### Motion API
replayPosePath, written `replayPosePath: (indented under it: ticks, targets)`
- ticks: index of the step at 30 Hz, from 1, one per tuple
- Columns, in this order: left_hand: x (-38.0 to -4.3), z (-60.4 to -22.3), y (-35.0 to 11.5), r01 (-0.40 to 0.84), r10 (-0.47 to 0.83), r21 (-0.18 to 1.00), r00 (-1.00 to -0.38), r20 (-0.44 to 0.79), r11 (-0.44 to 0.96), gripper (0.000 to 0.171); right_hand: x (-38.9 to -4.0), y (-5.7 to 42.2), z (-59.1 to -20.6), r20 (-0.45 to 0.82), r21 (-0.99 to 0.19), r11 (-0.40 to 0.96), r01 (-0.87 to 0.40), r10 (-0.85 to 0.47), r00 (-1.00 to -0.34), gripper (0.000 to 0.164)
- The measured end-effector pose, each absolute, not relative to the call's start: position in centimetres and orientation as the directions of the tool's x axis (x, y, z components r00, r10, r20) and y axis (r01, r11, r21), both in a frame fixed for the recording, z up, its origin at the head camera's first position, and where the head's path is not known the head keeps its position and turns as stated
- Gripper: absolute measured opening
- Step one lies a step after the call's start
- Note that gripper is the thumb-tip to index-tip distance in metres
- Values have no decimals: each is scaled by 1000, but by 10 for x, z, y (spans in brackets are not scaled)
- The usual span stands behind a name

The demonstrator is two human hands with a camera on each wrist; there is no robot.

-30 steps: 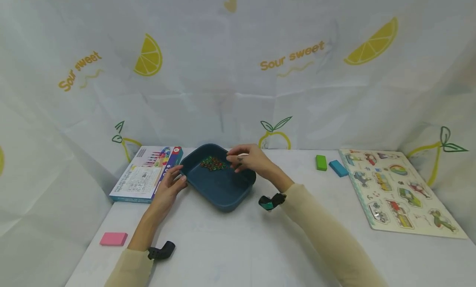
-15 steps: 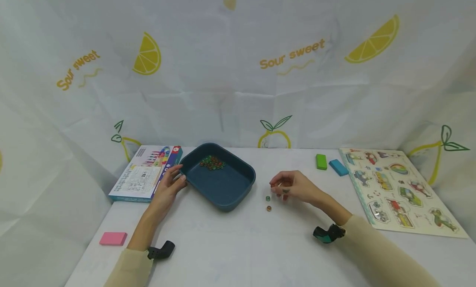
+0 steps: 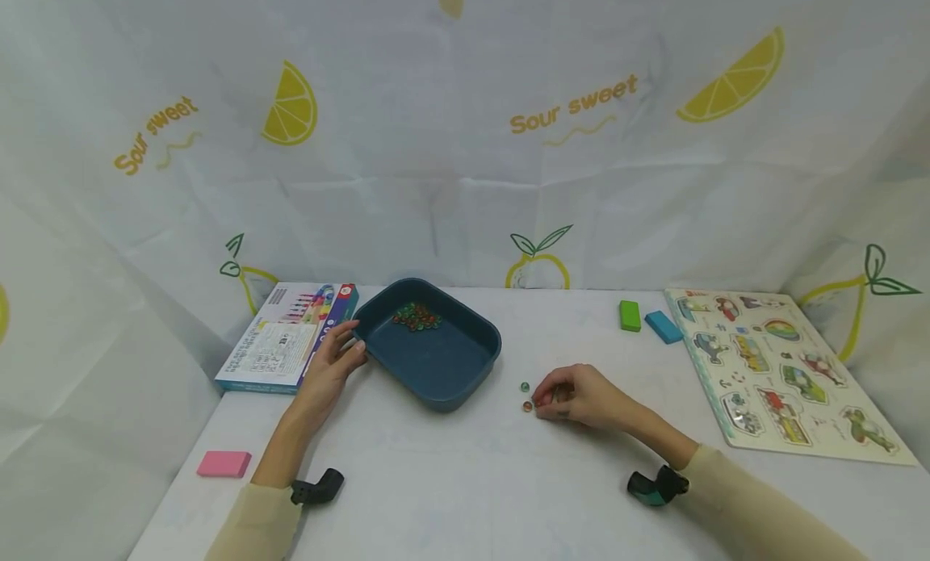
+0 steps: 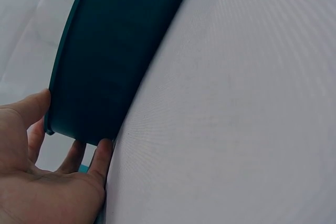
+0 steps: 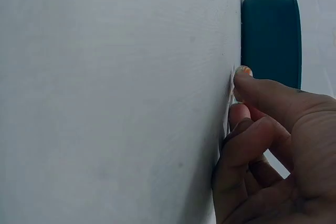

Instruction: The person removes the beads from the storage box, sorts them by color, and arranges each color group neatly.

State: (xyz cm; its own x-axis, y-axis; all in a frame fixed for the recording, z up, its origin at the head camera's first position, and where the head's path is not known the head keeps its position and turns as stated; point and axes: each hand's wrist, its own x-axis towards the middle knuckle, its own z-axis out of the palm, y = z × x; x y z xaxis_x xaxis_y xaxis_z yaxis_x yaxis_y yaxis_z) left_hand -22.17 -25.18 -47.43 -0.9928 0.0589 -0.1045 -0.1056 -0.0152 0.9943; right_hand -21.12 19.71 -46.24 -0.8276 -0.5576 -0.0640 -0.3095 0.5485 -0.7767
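Note:
A dark blue tray stands on the table with a cluster of small green and amber glass marbles at its far left. My left hand touches the tray's left outer side. In the left wrist view, thumb and fingertips lie against its rim and end wall. Right of the tray lie a green marble and an amber marble. My right hand is beside them, low over the table, its thumb and forefinger apart and bent. In the right wrist view, a marble shows past the thumb tip.
A printed box lies left of the tray, a pink block nearer the front. Green and blue blocks lie at the back right, beside a picture puzzle board. A printed curtain hangs behind.
My right hand has moved from over the tray out to the right and then down beside the two loose marbles. My left hand and the tray have stayed in place.

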Motion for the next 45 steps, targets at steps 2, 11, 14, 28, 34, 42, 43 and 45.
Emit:
replayPosePath:
  ticks: [2, 11, 14, 28, 34, 42, 43, 45]
  targets:
    - [-222, -474, -252, -102, 63, 995, -993, -101, -14, 60, -211, 196, -463, -58, -767, 555, -321, -558, -828, 12]
    - [-221, -474, -252, -95, 62, 995, -994, -95, 5, 59, -211, 198, -464, -54, -746, 575, -336, -556, -830, 13]
    - [-221, -475, -252, -101, 61, 995, -993, -101, 2, 59, -211, 200, -463, -63, -751, 568, -336, -569, -820, 15]
    - [-222, -478, -254, -96, 58, 995, -994, -95, -8, 59, -244, 146, -397, -32, -926, 326, -190, -568, -823, 34]
    - [-223, -479, -251, -84, 69, 996, -994, -83, -9, 61, -284, 80, -386, -75, -964, 258, -71, -516, -853, 36]
    - [-221, -481, -252, -73, 72, 997, -995, -72, -7, 60, -314, 23, -396, -147, -954, 299, 5, -454, -879, 30]
    - [-221, -480, -252, -69, 70, 998, -995, -69, -8, 60, -315, 18, -399, -153, -955, 295, 16, -446, -882, 30]
    - [-221, -480, -253, -63, 63, 998, -996, -62, -8, 59, -316, 8, -406, -164, -957, 287, 38, -428, -889, 30]
